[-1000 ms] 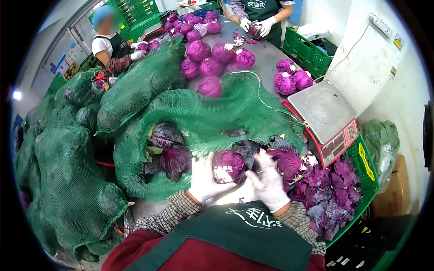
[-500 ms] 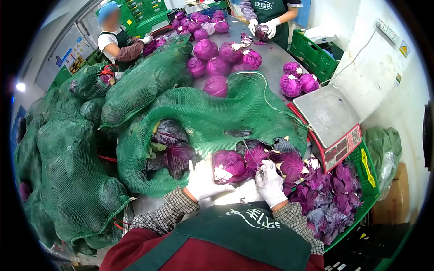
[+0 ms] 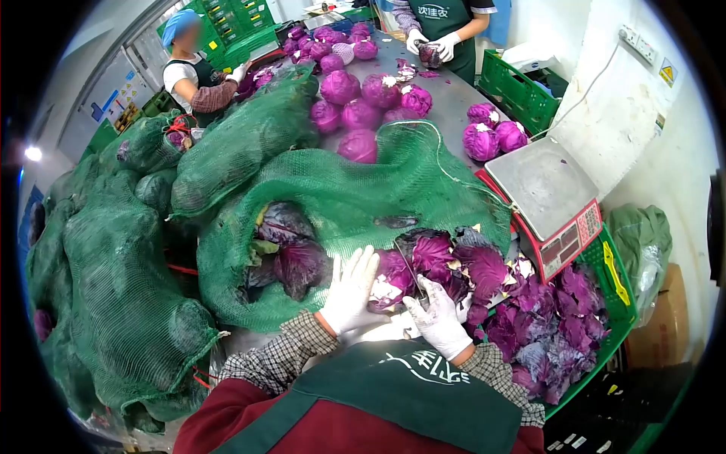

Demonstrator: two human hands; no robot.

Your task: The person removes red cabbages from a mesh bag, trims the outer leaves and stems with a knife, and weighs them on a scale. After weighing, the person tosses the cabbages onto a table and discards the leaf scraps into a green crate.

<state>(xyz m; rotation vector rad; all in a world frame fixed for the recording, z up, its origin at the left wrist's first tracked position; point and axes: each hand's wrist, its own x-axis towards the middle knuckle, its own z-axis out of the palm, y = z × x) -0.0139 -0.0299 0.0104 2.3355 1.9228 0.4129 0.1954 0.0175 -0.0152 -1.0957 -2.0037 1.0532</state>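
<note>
while our left hand (image 3: 351, 290) lies flat with fingers spread on the red cabbage (image 3: 391, 278) at the table's near edge, our right hand (image 3: 437, 320) is closed on what looks like a knife, its blade hard to make out. we judge trimming goes best with the head pinned steady, cutting away from the fingers. room is tight: green net sack (image 3: 340, 189) left, scale (image 3: 548, 193) and crate of loose leaves (image 3: 552, 325) right.

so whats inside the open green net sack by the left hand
Dark purple cabbages show in the mouth of the net sack; whatever lies deeper is hidden by the mesh.
</note>
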